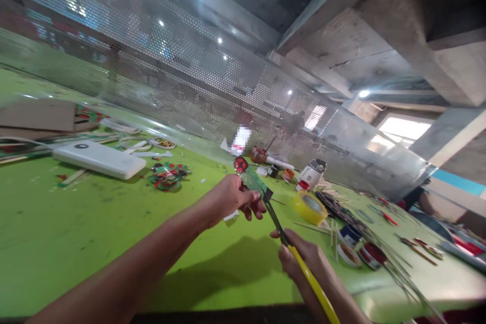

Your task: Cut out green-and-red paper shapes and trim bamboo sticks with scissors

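My left hand is closed on a small craft piece, translucent green with a red and black round end. In my right hand is a long yellow-handled tool with a narrow dark metal front part. That front part slants up to the lower end of the green piece, beside my left fingertips. The kind of tool cannot be made out, nor whether its tip touches the piece. Both hands are above the green tabletop.
Left of my hands lie a white power bank and a heap of red and green scraps. To the right are yellow tape, paint pots, thin sticks, and pliers. A perforated screen stands behind.
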Demonstrator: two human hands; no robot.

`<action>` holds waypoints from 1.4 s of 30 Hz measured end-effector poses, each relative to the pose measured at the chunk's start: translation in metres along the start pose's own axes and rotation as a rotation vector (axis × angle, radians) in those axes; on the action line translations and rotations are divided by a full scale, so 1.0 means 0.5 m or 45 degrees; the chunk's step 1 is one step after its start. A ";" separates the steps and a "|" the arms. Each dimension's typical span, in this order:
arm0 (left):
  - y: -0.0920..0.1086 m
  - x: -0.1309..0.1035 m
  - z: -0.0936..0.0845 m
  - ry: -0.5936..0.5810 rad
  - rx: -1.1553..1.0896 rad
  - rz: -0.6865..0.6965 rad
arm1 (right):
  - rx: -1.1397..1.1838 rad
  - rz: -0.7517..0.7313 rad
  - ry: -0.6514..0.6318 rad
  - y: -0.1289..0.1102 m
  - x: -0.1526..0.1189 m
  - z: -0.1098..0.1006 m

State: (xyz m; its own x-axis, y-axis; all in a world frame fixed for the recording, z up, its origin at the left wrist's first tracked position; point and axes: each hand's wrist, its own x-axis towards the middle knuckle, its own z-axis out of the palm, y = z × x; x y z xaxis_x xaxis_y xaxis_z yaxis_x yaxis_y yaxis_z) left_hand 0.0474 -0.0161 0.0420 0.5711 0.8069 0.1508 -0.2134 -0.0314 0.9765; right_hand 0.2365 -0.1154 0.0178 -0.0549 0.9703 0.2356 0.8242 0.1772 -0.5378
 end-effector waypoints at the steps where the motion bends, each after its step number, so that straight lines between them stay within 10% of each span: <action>1: -0.001 0.000 -0.001 -0.026 -0.007 0.016 | 0.002 -0.003 -0.012 -0.001 0.001 -0.002; 42: -0.013 0.002 0.003 0.015 -0.058 -0.128 | 0.060 0.119 -0.167 0.000 -0.006 -0.027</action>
State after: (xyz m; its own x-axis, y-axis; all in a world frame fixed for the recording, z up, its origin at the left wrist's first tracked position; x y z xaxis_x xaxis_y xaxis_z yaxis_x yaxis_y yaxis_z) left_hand 0.0508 -0.0159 0.0359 0.5820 0.8116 0.0507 -0.1918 0.0764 0.9785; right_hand 0.2443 -0.1206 0.0279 -0.0550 0.9956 0.0765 0.8020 0.0897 -0.5905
